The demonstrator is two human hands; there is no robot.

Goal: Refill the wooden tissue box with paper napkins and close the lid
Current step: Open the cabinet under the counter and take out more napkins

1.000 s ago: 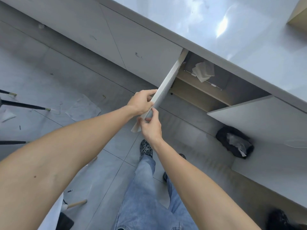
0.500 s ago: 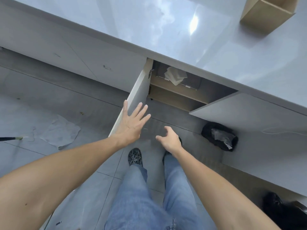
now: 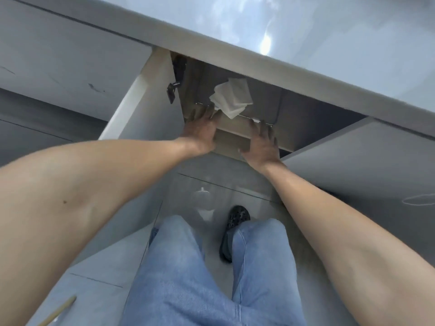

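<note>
A pack of paper napkins (image 3: 260, 102) lies on the upper wooden shelf (image 3: 231, 140) inside the open cabinet under the counter. One white napkin (image 3: 231, 97) sticks up out of its top. My left hand (image 3: 202, 131) reaches in with spread fingers that touch the pack's left front corner. At the pack's right front corner rests my right hand (image 3: 261, 143), fingers also spread. Neither hand has closed around the pack. The wooden tissue box is out of view.
The left cabinet door (image 3: 141, 104) stands open beside my left arm, and the right door (image 3: 353, 165) is open beside my right arm. The glossy grey countertop (image 3: 329, 48) overhangs the shelf. My legs and a dark shoe (image 3: 233, 222) are on the tiled floor below.
My hands let go of the left door, which swung open. Both hands then moved forward into the cabinet up to the napkin pack. My view came closer, and the counter's wooden box dropped out of frame.
</note>
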